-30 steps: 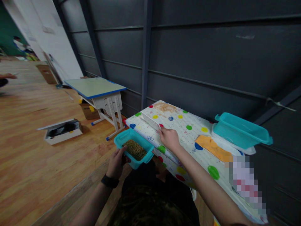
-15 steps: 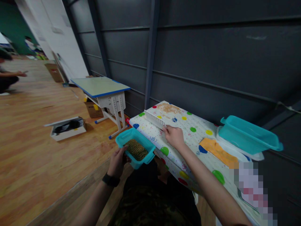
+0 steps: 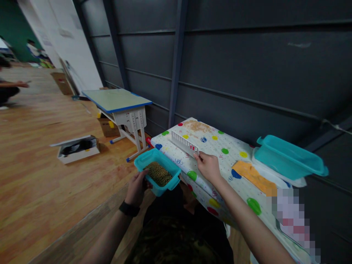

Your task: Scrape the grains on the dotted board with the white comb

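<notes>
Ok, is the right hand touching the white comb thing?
Touching. The head view shows the right hand pinching the near end of the white comb-like strip.

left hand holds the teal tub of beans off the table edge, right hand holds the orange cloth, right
Not quite: the head view shows the right hand on the white slotted strip, not the orange cloth, which lies apart. The left hand does hold the teal tub of beans off the table edge.
</notes>
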Demonstrator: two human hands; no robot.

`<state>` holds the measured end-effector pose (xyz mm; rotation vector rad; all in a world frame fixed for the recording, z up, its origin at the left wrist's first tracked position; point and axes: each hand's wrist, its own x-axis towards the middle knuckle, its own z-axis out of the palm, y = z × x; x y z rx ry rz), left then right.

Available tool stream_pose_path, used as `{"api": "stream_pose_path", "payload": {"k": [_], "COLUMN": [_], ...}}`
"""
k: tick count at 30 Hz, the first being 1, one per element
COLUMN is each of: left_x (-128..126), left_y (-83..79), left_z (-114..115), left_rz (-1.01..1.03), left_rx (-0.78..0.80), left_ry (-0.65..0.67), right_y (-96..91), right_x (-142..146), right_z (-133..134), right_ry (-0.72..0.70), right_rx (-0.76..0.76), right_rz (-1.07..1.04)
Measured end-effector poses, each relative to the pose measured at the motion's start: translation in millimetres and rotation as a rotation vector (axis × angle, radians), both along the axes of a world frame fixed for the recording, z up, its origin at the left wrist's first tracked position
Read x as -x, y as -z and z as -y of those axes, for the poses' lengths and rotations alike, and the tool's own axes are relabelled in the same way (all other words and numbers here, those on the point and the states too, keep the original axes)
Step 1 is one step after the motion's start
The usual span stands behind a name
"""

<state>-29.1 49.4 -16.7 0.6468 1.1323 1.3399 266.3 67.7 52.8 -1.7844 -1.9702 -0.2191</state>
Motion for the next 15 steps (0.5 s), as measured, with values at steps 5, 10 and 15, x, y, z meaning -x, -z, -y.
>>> {"api": "stream_pose_path", "payload": {"k": [5, 10, 15], "left_x": [0.2, 0.9, -1.2], "left_y": [-4.1, -1.1, 5.1], "left_z": [2.4, 5.3, 16.5], "left_rz": [-0.001, -0.007, -0.006], "left_rx": [0.007, 0.016, 0.015], "left_ry": [-0.016, -0.010, 0.014], "right_y": [9.8, 6.0, 0.2], "right_x": [15.8, -10.0, -43.5], "right_z": [4.8, 4.2, -14.4], "right_ry": [-0.143, -0.038, 0.199], "right_rx": [0.027, -0.011, 0.055], "right_rz": [0.000, -0.038, -0.010]}}
